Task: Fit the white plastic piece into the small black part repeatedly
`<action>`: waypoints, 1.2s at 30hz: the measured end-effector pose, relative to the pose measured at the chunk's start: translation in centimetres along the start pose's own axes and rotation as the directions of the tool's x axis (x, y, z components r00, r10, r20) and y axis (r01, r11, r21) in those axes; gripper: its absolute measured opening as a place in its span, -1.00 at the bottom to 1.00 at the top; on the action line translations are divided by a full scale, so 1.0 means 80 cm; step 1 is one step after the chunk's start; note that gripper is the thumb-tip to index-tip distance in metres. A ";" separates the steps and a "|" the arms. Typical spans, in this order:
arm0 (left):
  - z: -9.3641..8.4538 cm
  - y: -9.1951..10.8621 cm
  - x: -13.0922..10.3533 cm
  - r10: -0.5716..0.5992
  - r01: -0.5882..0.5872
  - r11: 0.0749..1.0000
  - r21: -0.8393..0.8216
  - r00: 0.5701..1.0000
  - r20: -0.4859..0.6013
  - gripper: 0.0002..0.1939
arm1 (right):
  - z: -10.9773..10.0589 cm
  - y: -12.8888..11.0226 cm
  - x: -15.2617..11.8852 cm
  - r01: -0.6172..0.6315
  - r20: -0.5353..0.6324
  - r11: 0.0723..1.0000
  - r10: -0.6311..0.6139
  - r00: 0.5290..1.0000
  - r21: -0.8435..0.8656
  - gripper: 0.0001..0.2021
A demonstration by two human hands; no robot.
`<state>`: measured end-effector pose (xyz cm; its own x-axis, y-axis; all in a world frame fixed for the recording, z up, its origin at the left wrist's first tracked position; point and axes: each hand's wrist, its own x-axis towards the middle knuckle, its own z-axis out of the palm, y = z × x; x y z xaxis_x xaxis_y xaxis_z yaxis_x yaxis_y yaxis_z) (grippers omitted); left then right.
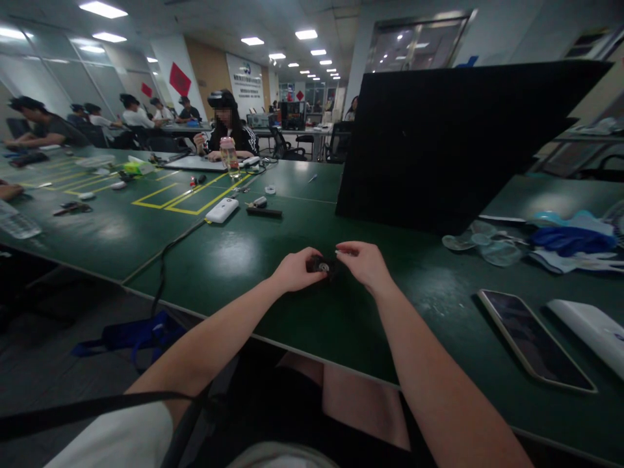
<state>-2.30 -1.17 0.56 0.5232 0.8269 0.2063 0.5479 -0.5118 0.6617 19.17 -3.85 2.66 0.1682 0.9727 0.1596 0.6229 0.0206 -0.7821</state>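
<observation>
Over the green table (292, 318), my left hand (298, 270) is closed around a small black part with a round metallic centre (323, 266). Its thumb lies along the near side, the fingers along the far side. Just to the right, my right hand (363, 263) pinches a small, pale, thin piece (340, 253) between thumb and fingertips, close to the black part's right end. What kind of piece it is, I cannot make out. Whether the pale piece touches the black part is also unclear.
A large black panel (429, 143) stands beyond my right hand. To the right lie a phone (536, 338), a white device (592, 331), clear goggles (492, 244) and blue-and-white gloves (575, 242). A white power bank (222, 210) is ahead left. Across the table sits a person (227, 130).
</observation>
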 end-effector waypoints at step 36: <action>-0.001 -0.003 0.001 -0.046 0.046 0.999 0.027 0.999 -0.004 -0.51 | -0.012 -0.022 -0.035 0.387 0.062 0.898 -0.383 0.922 -0.211 -0.83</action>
<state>-2.42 -0.95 0.47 0.4946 0.8506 0.1782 0.5891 -0.4789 0.6509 18.35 -6.81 4.17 -0.1309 0.9030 0.4091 0.7855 0.3462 -0.5129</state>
